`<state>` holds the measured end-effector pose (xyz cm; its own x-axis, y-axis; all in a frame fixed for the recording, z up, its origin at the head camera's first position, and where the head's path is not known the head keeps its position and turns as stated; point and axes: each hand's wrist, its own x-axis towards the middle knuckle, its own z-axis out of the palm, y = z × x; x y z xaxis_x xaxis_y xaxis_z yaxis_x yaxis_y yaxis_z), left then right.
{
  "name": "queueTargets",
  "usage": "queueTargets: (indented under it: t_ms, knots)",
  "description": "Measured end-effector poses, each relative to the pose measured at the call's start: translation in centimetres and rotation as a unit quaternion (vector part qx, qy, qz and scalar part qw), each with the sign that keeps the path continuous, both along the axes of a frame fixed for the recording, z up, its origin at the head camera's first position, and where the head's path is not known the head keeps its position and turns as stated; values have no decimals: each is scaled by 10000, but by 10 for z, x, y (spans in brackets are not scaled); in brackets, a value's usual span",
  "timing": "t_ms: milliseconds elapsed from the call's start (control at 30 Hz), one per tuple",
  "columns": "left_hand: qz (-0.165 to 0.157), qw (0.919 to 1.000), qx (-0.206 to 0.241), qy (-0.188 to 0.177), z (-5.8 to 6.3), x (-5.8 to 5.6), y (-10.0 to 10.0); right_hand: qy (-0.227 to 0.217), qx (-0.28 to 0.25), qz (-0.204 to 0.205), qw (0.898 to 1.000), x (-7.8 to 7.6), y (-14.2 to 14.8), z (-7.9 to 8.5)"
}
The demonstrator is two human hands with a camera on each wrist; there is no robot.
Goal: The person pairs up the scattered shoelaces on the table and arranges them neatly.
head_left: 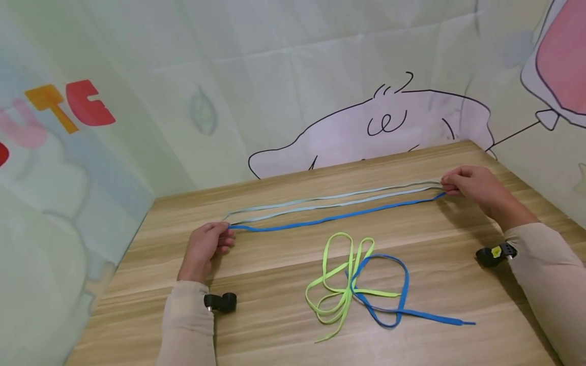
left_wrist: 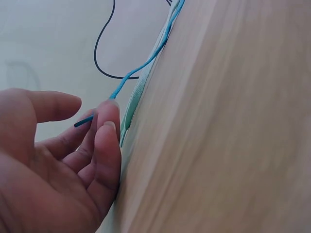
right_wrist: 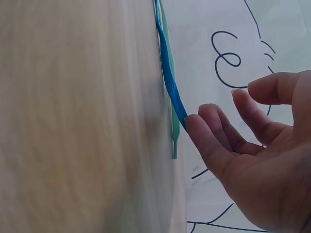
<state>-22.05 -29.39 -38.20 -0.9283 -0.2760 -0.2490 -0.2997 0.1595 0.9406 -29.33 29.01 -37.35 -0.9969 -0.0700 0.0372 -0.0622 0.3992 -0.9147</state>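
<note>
Pale printed backdrop [head_left: 220, 61] hung behind: cloth, lightly creased. Table [head_left: 256, 315] below: flat, streaked wood-grain top.

Status, judged from layout: partway. Two pale green strands [head_left: 320, 198] are laid nearly straight across the far part of the table; one lace or two can't be told. Blue lace [head_left: 320, 220] is stretched alongside, on the near side, between both hands, slight waves left in it. Remaining, by that judgement: yellow-green lace [head_left: 380, 293] and second blue lace [head_left: 430, 315], left in loose loops nearer the person, crossing each other.

Material: flat, soft woven ribbon; the stretched blue one is rolled narrow, cord-like, toward its left end.

Left hand [head_left: 206, 247]: blue lace pinched between fingertips near its end. Right hand [head_left: 476, 188]: other end seemingly pinched at fingertips and lifted off the table, contact partly hidden; remaining fingers spread.

Tips: thin, rod-like. Blue tip [left_wrist: 83, 121] is left poking past the left fingers; green tip [right_wrist: 174, 149] is seen apart from the right fingers.
</note>
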Motion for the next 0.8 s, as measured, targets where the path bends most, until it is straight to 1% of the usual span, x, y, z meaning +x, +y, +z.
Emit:
queueTargets:
  t_ms: [233,400,567,800]
  knots:
    - [72,9999,103,56,-2,1,-3,-55,246,-54,9997,2,-2,1]
    - [228,9995,189,51,-2,1,-3,-142,238,-50,9996,2,-2,1]
    - [360,9993,133,-21,-2,1,-4,-181,267,-79,9994,1,-2,1]
    - [428,9989,200,-61,-2,1,-5,-224,317,-12,9992,0,-2,0]
